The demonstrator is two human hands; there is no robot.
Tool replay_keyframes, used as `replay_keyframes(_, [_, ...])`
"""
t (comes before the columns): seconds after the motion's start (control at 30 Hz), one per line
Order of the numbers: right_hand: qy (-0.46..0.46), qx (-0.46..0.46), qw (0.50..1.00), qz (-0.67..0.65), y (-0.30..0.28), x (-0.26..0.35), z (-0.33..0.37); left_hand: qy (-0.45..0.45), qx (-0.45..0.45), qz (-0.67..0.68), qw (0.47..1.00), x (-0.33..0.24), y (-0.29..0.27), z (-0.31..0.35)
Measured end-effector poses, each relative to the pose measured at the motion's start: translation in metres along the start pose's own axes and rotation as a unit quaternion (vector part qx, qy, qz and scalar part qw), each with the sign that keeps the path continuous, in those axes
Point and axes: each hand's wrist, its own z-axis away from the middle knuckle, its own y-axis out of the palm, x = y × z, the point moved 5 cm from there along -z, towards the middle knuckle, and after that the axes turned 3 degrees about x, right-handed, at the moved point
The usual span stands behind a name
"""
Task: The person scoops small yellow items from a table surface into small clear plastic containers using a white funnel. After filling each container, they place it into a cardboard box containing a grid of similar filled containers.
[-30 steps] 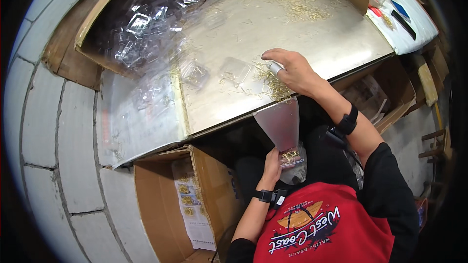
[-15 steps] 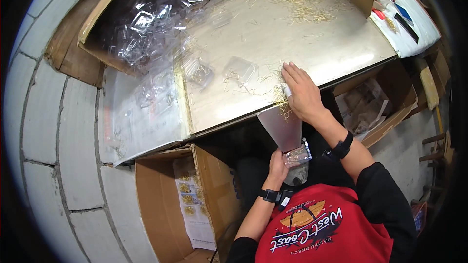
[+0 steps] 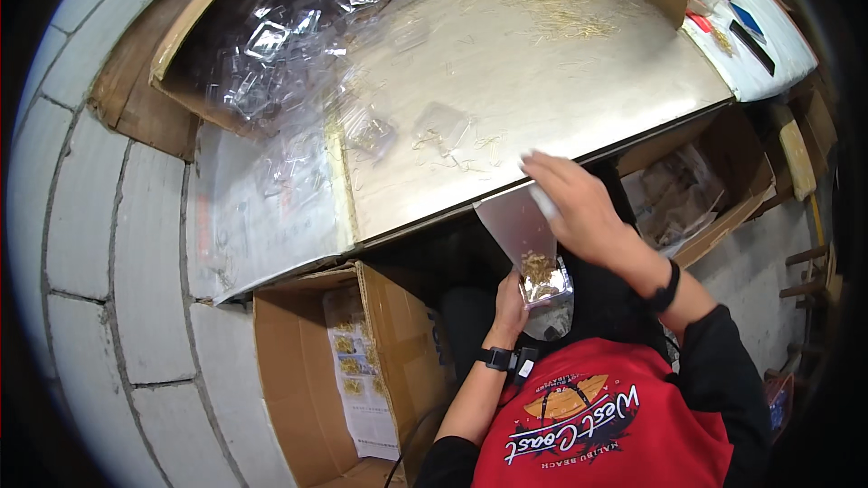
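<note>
The left hand (image 3: 509, 307) grips the left side of a small clear plastic box (image 3: 550, 290). Just beyond that hand, gold-coloured wire pieces (image 3: 537, 267) cluster at the chute's (image 3: 509, 216) lower end, against the box. The right hand (image 3: 579, 208) is extended, fingers close together, over the chute's right edge. Ahead-left of it, more clear boxes (image 3: 441, 126) lie on the metal tabletop (image 3: 506, 63); farther ahead, thin gold-coloured wires (image 3: 579, 23) lie scattered.

Shows white script lettering (image 3: 571, 427) across the red fabric shirt (image 3: 665, 398); seemingly carries tiny, illegible print (image 3: 376, 440) on the white paper sheet (image 3: 363, 408).
</note>
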Motion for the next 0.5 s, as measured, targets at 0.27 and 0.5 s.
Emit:
replay_keyframes(0.27, [-0.051,0.116,0.987,0.100,0.097,-0.020,-0.074,0.007,-0.032,-0.062,0.998,0.017,-0.016,-0.015])
replay_keyframes(0.5, [-0.072,0.126,0.987,0.076,0.130,-0.011,-0.110,-0.016,-0.060,-0.042,0.997,0.020,-0.024,-0.011])
